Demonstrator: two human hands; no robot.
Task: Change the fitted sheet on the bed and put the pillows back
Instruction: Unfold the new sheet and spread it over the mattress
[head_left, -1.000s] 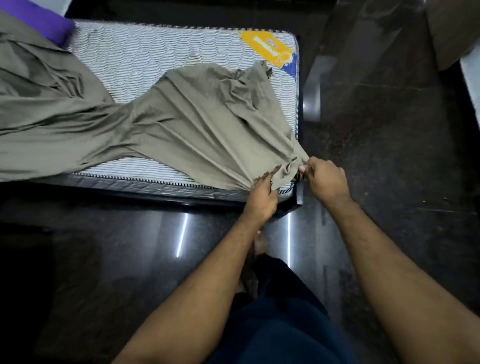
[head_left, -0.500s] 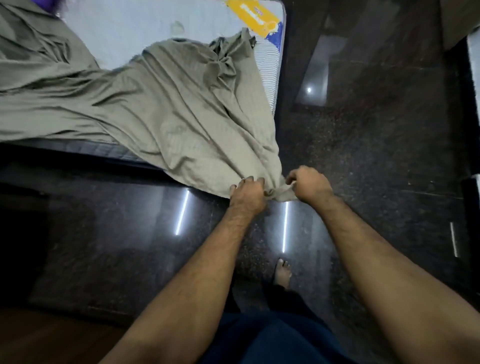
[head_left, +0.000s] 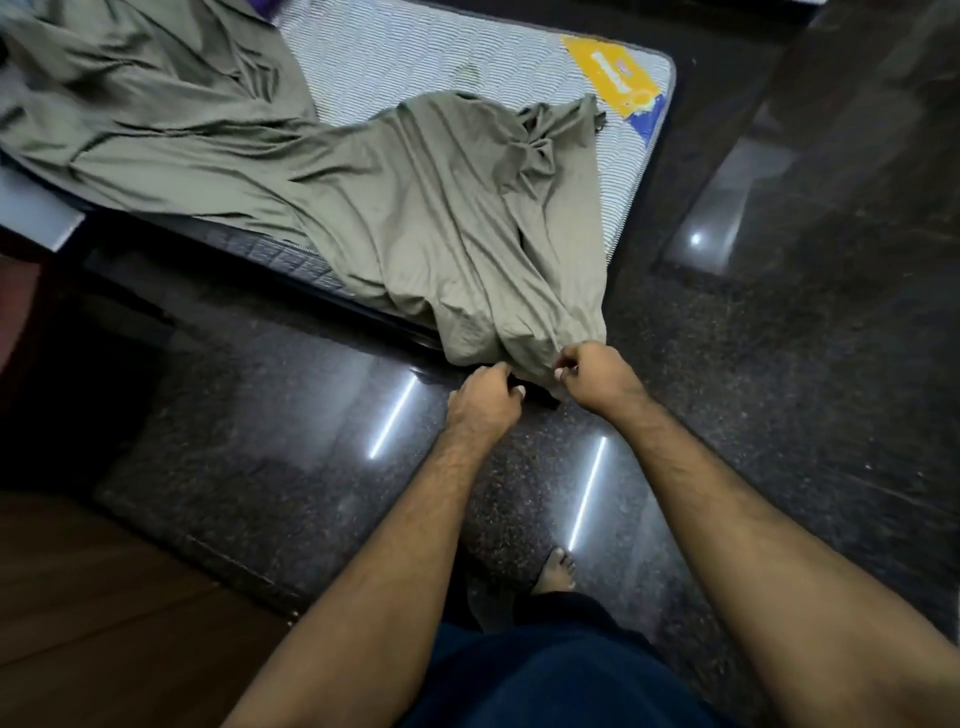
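My left hand and right hand both pinch the green sheet at the mattress corner, and it could slip off if I tug crooked.

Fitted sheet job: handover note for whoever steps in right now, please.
Left hand and right hand: both grip the bunched corner of the olive sheet at the mattress's near corner.
Sheet lies crumpled across the mattress, much of the top bare; this corner hangs over the edge.
Done: sheet laid on.
Left: hook all corners, smooth it, return pillows; a purple item shows at the far edge.
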